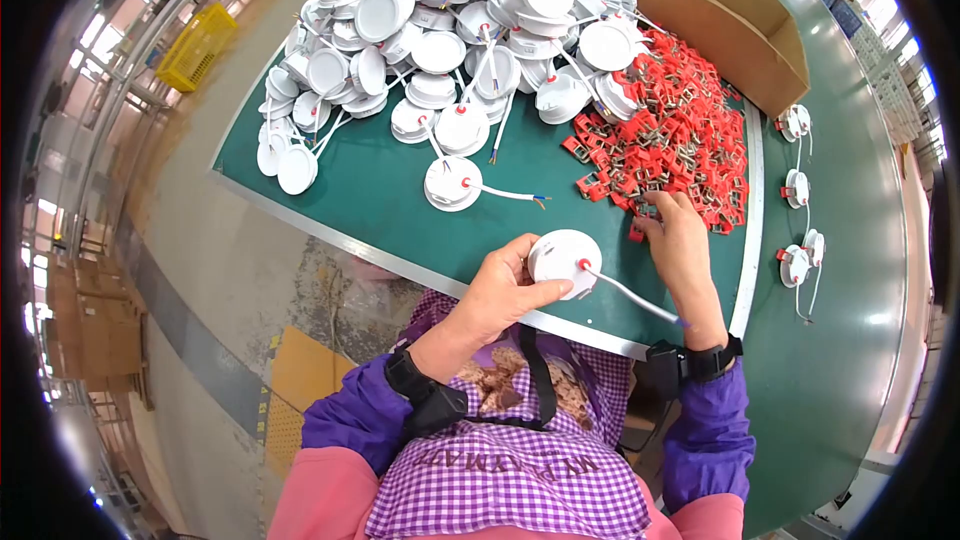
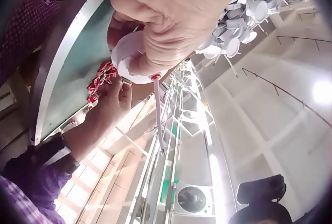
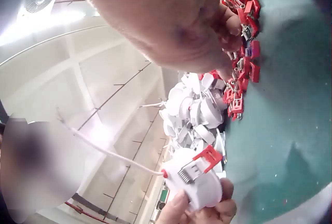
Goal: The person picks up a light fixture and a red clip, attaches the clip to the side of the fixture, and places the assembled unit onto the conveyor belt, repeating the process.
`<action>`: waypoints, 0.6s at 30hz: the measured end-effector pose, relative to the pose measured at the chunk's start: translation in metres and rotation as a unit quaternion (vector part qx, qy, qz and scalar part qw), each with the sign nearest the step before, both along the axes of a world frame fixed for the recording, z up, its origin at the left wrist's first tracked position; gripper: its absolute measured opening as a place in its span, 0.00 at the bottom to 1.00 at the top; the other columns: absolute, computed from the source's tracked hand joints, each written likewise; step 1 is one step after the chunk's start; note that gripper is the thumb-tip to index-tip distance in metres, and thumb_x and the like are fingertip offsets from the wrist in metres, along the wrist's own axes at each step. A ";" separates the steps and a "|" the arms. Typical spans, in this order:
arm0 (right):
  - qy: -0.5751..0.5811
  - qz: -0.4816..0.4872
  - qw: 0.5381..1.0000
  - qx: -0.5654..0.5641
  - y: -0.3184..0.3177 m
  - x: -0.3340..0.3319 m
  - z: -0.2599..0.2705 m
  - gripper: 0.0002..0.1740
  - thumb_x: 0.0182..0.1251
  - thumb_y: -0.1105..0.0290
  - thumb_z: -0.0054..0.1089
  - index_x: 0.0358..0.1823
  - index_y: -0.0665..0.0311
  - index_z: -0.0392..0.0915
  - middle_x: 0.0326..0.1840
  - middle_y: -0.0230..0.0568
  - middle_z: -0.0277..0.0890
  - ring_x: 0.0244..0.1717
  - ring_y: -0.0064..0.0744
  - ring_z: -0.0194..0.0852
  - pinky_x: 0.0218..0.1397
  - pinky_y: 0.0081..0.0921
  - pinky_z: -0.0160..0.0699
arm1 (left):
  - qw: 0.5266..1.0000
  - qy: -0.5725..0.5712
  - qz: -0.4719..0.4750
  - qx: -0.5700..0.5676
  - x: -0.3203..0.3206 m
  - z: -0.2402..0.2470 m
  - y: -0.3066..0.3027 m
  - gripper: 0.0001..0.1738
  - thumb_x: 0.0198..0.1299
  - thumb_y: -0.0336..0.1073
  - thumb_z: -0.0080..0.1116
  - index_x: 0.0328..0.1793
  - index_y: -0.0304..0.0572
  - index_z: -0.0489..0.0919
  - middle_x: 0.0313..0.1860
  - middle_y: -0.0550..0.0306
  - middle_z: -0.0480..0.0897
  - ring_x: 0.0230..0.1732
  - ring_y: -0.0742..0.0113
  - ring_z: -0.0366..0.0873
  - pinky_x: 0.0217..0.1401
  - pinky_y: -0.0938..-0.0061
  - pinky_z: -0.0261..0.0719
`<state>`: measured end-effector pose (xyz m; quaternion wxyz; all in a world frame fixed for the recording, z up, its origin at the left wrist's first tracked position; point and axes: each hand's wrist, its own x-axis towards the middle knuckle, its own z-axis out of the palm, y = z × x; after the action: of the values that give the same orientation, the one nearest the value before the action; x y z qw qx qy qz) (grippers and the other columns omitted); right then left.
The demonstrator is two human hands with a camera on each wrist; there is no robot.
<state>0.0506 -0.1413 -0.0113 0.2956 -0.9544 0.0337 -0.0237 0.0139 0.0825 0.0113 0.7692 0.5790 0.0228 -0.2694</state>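
Note:
The left hand (image 1: 497, 290) grips a round white lamp (image 1: 563, 258) by its rim, thumb over the back, above the table's front edge. From the lamp's red grommet a white cable extends to the right. In the right wrist view a red clip (image 3: 208, 157) with a spring sits on the side of that lamp (image 3: 193, 185). The right hand (image 1: 682, 252) reaches to the near edge of the pile of red clips (image 1: 680, 130), its fingertips among them; whether it pinches one cannot be told. In the left wrist view the left hand (image 2: 171, 21) hides part of the lamp.
A heap of white lamps (image 1: 437, 50) covers the table's far side, with one lamp (image 1: 452, 184) lying nearer. Behind the clips stands a cardboard box (image 1: 720, 10). On the green surface to the right (image 1: 800, 390) lie several lamps (image 1: 795, 265) with red clips.

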 end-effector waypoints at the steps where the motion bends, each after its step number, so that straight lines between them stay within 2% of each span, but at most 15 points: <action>1: 0.000 0.002 1.000 0.002 -0.001 0.002 -0.003 0.16 0.53 0.72 0.64 0.44 0.66 0.76 0.37 0.49 0.72 0.38 0.52 0.74 0.41 0.40 0.73 | 1.000 0.000 0.001 -0.012 0.000 0.000 0.000 0.18 0.56 0.24 0.61 0.53 0.37 0.71 0.47 0.58 0.78 0.48 0.73 0.77 0.54 0.76 0.75; 7: -0.011 0.036 0.999 0.016 -0.006 0.006 -0.008 0.17 0.49 0.76 0.65 0.41 0.66 0.72 0.36 0.50 0.72 0.40 0.53 0.74 0.41 0.42 0.73 | 0.995 0.070 -0.043 -0.052 -0.001 0.001 -0.003 0.18 0.61 0.29 0.57 0.56 0.37 0.68 0.49 0.56 0.77 0.48 0.71 0.77 0.53 0.74 0.77; 10: 0.029 0.045 0.996 0.078 -0.006 0.006 -0.001 0.13 0.51 0.78 0.63 0.39 0.68 0.72 0.34 0.52 0.74 0.37 0.53 0.75 0.40 0.39 0.74 | 0.991 0.094 -0.085 -0.046 0.002 0.004 -0.004 0.18 0.62 0.29 0.56 0.56 0.37 0.67 0.49 0.55 0.77 0.49 0.70 0.78 0.51 0.73 0.79; 12: 0.015 -0.015 0.982 0.190 -0.006 0.000 0.001 0.09 0.55 0.80 0.59 0.38 0.70 0.73 0.30 0.48 0.77 0.30 0.43 0.78 0.34 0.30 0.76 | 0.988 0.105 -0.104 -0.046 0.004 0.003 -0.004 0.18 0.62 0.29 0.55 0.57 0.37 0.67 0.49 0.55 0.77 0.49 0.70 0.78 0.49 0.73 0.80; 13: 0.016 -0.014 0.981 0.192 -0.006 -0.004 0.007 0.09 0.55 0.80 0.59 0.38 0.70 0.73 0.30 0.48 0.77 0.30 0.43 0.78 0.34 0.30 0.76 | 0.988 0.098 -0.116 -0.021 0.005 0.002 -0.004 0.19 0.61 0.29 0.56 0.57 0.37 0.67 0.49 0.56 0.77 0.48 0.70 0.78 0.47 0.74 0.81; 16: 0.059 -0.027 0.943 0.326 -0.005 -0.018 0.022 0.07 0.61 0.79 0.57 0.40 0.73 0.75 0.28 0.38 0.79 0.24 0.20 0.77 0.27 0.19 0.76 | 0.987 0.098 -0.126 0.034 0.010 0.013 -0.011 0.21 0.59 0.28 0.57 0.58 0.36 0.67 0.48 0.56 0.77 0.44 0.72 0.78 0.42 0.78 0.81; 18: 0.029 -0.029 0.931 0.364 -0.002 -0.025 0.027 0.06 0.60 0.80 0.57 0.39 0.72 0.75 0.27 0.38 0.79 0.24 0.21 0.77 0.29 0.19 0.77 | 0.984 0.104 -0.126 0.064 0.015 0.021 -0.017 0.22 0.58 0.27 0.59 0.58 0.36 0.67 0.46 0.57 0.78 0.43 0.73 0.78 0.40 0.80 0.80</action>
<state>0.0255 -0.1428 0.0159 0.6205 -0.7805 0.0757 0.0091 0.0288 0.0655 0.0328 0.6836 0.5945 0.0464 -0.4208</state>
